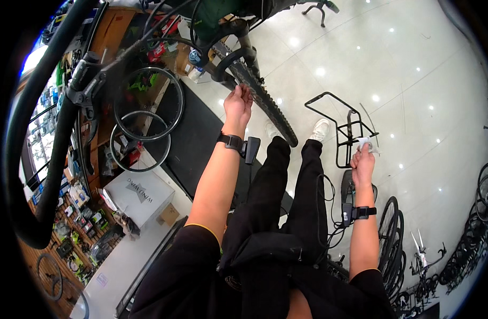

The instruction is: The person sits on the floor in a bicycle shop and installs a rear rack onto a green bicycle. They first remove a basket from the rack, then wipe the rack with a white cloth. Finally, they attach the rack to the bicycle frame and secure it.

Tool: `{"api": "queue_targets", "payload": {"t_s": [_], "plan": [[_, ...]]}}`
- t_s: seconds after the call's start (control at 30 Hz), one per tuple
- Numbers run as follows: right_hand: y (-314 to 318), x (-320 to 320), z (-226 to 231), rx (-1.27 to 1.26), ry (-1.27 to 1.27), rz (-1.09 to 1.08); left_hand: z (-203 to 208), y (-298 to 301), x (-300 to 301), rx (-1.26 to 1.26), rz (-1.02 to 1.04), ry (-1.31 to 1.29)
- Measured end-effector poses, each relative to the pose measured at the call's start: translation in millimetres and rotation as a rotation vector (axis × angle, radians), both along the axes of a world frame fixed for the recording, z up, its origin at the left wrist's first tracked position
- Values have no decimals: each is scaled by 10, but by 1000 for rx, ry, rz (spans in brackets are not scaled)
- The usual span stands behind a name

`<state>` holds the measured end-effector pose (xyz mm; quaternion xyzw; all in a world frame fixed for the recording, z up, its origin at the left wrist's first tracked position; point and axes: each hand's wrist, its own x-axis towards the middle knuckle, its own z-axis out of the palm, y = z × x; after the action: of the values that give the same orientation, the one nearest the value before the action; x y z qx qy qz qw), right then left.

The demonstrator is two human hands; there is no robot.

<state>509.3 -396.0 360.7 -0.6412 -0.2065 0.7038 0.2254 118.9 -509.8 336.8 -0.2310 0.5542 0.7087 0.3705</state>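
Note:
My left hand (238,106) is raised beside the bicycle's front tyre (270,109), close to the lower end of the dark fork (222,77). Its fingers are curled in, and whatever is between them is hidden. On the other side, my right hand (362,166) pinches a small white wrapper-like piece (364,142) with something greyish on it, its kind too small to tell. Behind that piece, a black tubular bike rack (346,127) lies on the floor. The bicycle's handlebar (28,133) and brake lever (89,87) loom large at the left.
Two wheel rims (181,101) lean by a wooden shelf at left, near a dark mat (193,133). A grey-white box (140,194) sits on a counter (113,266). Several bicycle wheels (391,239) stand at lower right on the shiny tiled floor (419,95).

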Motion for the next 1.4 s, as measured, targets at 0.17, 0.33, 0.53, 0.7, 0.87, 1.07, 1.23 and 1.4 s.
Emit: {"api": "queue_targets", "payload": {"t_s": [0.17, 0.33, 0.53, 0.7, 0.87, 1.07, 1.23, 1.4], "plan": [[-61, 111, -130, -6, -43, 8, 44, -110, -35, 91, -35, -56], [-99, 155, -132, -11, -55, 39, -39, -121, -89, 76, 13, -90], [-117, 106, -104, -15, -59, 54, 7, -154, -4, 87, -26, -7], [-117, 27, -72, -16, -62, 75, 46, -135, 28, 119, -30, 0], [-133, -19, -50, -16, -77, 85, 59, -105, 79, 97, 1, -18], [-146, -39, -60, -8, -72, 92, 122, -73, 97, 97, -51, -41], [-145, -41, -66, -10, -72, 91, 109, -43, 77, 68, -36, -67], [-141, -18, -17, -40, -15, 60, 49, -84, 76, 218, -80, -49]]}}
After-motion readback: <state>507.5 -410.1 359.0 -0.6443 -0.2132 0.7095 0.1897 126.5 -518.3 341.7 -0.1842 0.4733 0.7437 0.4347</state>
